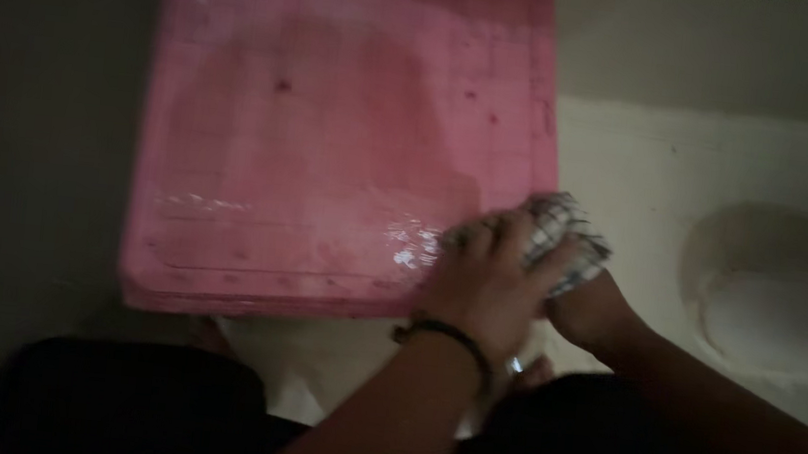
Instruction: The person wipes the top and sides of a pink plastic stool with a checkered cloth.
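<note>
A large pink board (344, 132) filled the upper left of the view, from about ten to one o'clock; it was flat, rectangular, with faint grid lines and some small dark dots, and its surface near the lower edge shone wet. At four o'clock from the board's centre, right at its lower right corner, both hands met on a checked cloth (566, 238) — soft, crumpled, white with dark lines.

The left hand (488, 280) lay on top, fingers bent over the cloth and pressing it on the board's edge; a dark band (448, 335) circled its wrist. The right hand (589, 309) was mostly hidden under the cloth and behind the left hand, so I cannot tell if it was closed or open.

At three o'clock a pale rounded basin shape (773, 292) sat in the light floor (647, 162). At six o'clock the person's dark trousers (131, 398) covered the bottom — the picture was dim and blurred.
</note>
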